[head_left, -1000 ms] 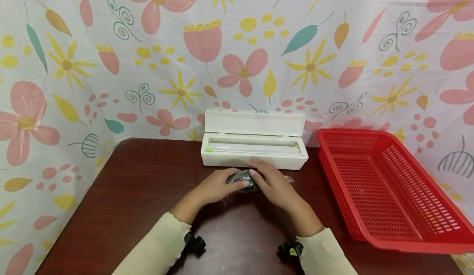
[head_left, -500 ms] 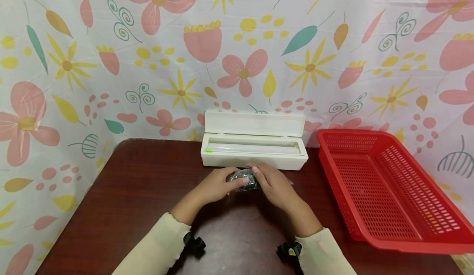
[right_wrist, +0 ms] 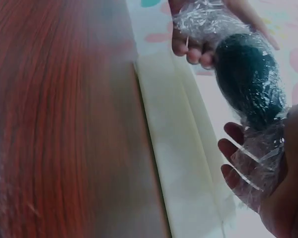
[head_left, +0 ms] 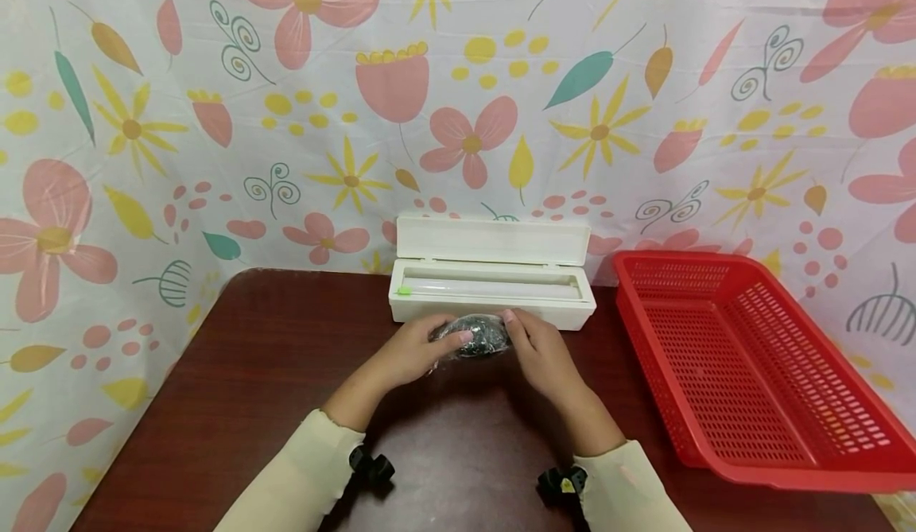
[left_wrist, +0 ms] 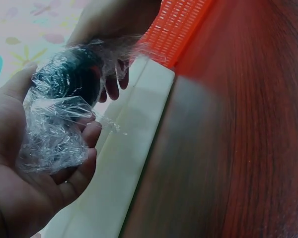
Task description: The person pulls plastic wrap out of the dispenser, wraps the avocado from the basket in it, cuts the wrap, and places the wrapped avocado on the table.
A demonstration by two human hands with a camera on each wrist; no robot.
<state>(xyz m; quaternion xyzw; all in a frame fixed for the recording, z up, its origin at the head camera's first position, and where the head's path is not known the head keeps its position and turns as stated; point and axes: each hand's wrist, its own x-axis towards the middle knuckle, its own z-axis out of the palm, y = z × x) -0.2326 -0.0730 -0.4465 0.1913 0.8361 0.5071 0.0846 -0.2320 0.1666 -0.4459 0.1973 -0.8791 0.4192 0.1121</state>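
Observation:
A dark green, oval thing wrapped in clear cling film (head_left: 489, 335), about avocado-shaped, is held up between both hands in front of a white box. My left hand (head_left: 411, 351) grips one end, its thumb lying over the top. At the other end, my right hand (head_left: 547, 357) holds the wrap between thumb and fingers. Bunched, crinkled film (left_wrist: 54, 134) fills the left palm in the left wrist view. A second loose film end (right_wrist: 260, 153) lies within the right hand's fingers in the right wrist view. What is under the film cannot be made out fully.
Behind the hands stands the white cling film dispenser (head_left: 494, 312), its lid raised and a clear roll inside. A red perforated basket (head_left: 730, 389) sits on the right of the dark wood table (head_left: 250, 373). A floral cloth (head_left: 465, 63) hangs behind.
The wrapped thing has been raised slightly toward the dispenser and more of it shows. The hands have moved a little apart, the left one up and to the left.

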